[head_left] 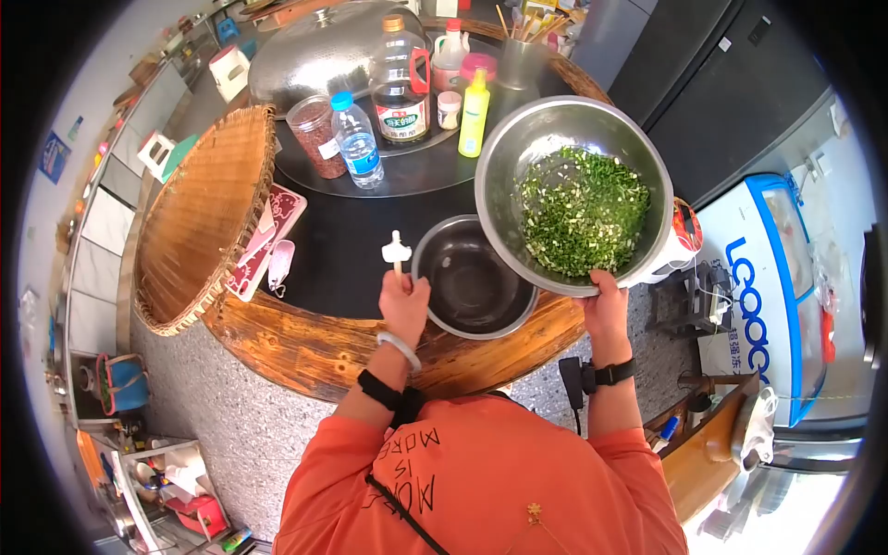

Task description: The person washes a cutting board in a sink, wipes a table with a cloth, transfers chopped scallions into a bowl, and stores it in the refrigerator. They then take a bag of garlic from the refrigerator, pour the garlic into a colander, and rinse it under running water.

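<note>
My right hand (pixel 606 310) grips the near rim of a large steel bowl (pixel 504 176), fingers closed on its edge. The bowl is tilted toward me and holds chopped green herbs (pixel 587 213) flecked with white bits. My left hand (pixel 404 307) is closed around the handle of a white-headed tool (pixel 396 250), pointing away from me; its exact kind is unclear. Just right of that hand, a smaller dark-inside steel bowl (pixel 472 291) stands near the table's front edge, partly beneath the large bowl. Nothing shows inside it.
Behind are a water bottle (pixel 357 146), a jar of reddish grains (pixel 316 137), a dark sauce bottle (pixel 400 83) and a yellow bottle (pixel 474 116) on a round turntable. A woven basket (pixel 203 222) leans at left by a pink-patterned board (pixel 268 236). A freezer (pixel 749 287) stands right.
</note>
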A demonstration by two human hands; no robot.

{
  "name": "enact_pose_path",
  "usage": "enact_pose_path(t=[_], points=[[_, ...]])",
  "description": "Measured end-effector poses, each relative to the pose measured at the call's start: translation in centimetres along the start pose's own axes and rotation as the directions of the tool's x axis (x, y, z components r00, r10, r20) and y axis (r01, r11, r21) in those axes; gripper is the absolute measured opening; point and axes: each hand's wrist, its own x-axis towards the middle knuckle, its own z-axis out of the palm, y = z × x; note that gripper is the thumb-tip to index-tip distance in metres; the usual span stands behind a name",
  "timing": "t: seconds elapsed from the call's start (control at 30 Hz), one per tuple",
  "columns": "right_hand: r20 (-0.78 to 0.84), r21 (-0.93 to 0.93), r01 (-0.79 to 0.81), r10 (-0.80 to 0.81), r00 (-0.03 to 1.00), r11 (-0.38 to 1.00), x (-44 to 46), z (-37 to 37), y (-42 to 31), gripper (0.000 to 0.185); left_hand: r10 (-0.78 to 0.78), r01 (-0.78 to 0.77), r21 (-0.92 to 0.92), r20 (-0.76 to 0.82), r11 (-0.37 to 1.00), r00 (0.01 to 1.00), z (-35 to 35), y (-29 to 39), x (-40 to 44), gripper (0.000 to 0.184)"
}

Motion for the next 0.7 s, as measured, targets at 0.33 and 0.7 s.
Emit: enact_pose_path(t=[0.33,0.7], points=[[0.051,-0.097,0.135,-0.130,0.990,0.986,0.8,-0.9,0.6,0.038,-0.001,-0.026,-0.230,-0.113,0.973,0.994,4.7,2.1,0.4,0.029],[0.244,-0.201,0.184,-0.133,0.961,0.962,1.8,-2.4,3.7,0.037,-0.072,0.059,-0.502,-0.007,0.863,0.997,7.5,3.2,3.6,0.040]])
